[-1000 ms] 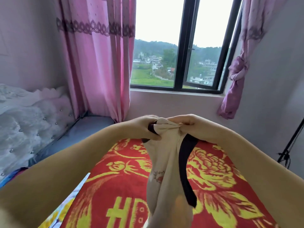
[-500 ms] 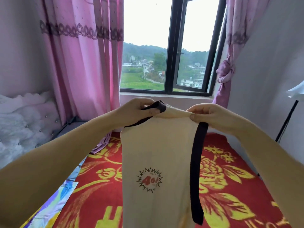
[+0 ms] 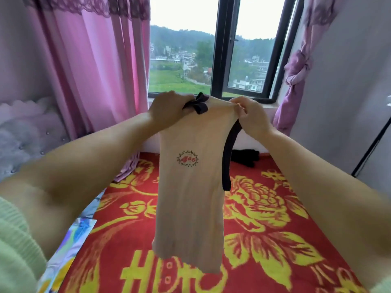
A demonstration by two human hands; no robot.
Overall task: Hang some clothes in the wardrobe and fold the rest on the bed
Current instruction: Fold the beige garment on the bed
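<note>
Both hands, left (image 3: 169,111) and right (image 3: 250,116), pinched the top (image 3: 190,187) by its upper edge, long axis hanging straight down above the bed (image 3: 275,240).

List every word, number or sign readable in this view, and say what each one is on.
"466", in red inside a spiky starburst badge, on the cream top held up by the left hand and right hand; the tiny line above it is too small to read.
"H" and further large yellow characters on the red blanket; the garment partly hides them, so they are not readable as a whole.
</note>
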